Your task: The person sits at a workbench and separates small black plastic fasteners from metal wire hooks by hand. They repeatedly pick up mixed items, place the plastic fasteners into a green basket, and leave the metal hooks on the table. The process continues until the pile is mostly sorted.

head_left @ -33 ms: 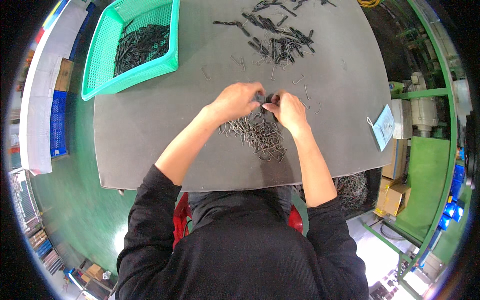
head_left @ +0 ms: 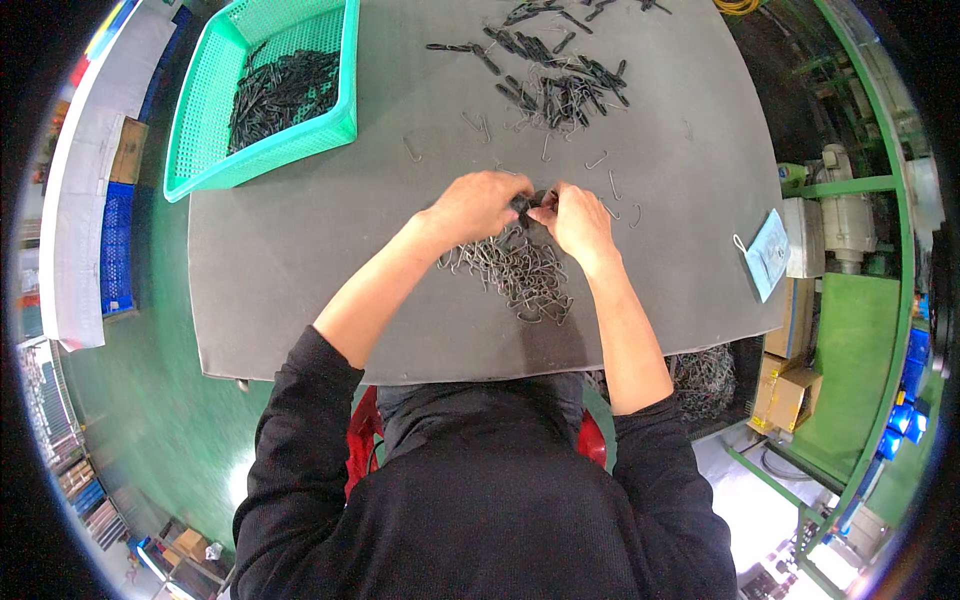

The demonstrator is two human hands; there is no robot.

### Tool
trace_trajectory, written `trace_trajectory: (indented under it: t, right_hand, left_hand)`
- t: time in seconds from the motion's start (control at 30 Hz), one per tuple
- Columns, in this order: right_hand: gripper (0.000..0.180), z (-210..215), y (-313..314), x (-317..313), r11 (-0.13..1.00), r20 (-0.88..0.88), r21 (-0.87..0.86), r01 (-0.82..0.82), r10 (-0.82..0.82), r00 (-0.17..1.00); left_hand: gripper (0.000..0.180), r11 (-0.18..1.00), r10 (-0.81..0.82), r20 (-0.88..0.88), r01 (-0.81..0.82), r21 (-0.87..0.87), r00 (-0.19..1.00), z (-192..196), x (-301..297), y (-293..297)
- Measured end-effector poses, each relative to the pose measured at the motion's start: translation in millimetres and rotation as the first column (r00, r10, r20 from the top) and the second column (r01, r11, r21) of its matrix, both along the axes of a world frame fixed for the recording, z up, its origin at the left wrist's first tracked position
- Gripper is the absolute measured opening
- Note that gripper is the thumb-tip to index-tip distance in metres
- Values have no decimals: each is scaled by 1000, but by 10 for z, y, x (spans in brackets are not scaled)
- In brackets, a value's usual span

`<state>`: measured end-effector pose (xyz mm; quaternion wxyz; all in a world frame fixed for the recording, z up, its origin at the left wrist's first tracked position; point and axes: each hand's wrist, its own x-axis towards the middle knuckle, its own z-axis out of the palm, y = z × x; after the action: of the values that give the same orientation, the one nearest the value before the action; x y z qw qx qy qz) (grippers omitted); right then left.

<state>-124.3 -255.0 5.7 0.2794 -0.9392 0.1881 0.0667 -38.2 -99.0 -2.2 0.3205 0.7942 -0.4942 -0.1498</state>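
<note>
My left hand (head_left: 481, 204) and my right hand (head_left: 580, 220) meet over the middle of the grey table. Both are closed, fingertips pinching a small black piece (head_left: 522, 206) between them; fingers and blur hide its exact shape. Just below my hands spreads a pile of bent metal wire hooks (head_left: 520, 275). Farther off lies a heap of slim black pieces (head_left: 570, 95), some with thin wire attached. A few single wire hooks (head_left: 615, 185) are scattered around my right hand.
At the far left stands a green perforated plastic basket (head_left: 345, 110) part-filled with black pieces (head_left: 285, 95). A light blue face mask (head_left: 767, 255) lies by the right table edge. Below that edge is a dark container of wire pieces (head_left: 705, 380). Green metal framing (head_left: 850, 187) rises to the right.
My left hand has shifted very slightly at the black piece. My right hand holds nearly the same place, and the piles and basket look unchanged.
</note>
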Motion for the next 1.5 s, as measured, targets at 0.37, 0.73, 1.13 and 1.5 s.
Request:
trace_trajectory:
  t: [0.37,0.73,1.13,1.5]
  right_hand:
    - [22,49,-605,256,112,-33,991,66,-275,961]
    - [26,26,-288,1732,895,-65,-297,-332,328,942]
    - [26,219,-700,1108,671,-7,741,-12,25,1000]
    - [30,171,-821,670,-138,-28,990,-8,-254,967]
  left_hand:
    - [15,998,34,-184,-44,-52,982,-51,184,121]
    - [24,780,16,-911,-575,-247,413,-113,1338,39]
    - [33,841,-224,552,-127,526,803,-41,2030,-1547]
    - [23,743,-338,480,-83,664,810,165,1860,-1344]
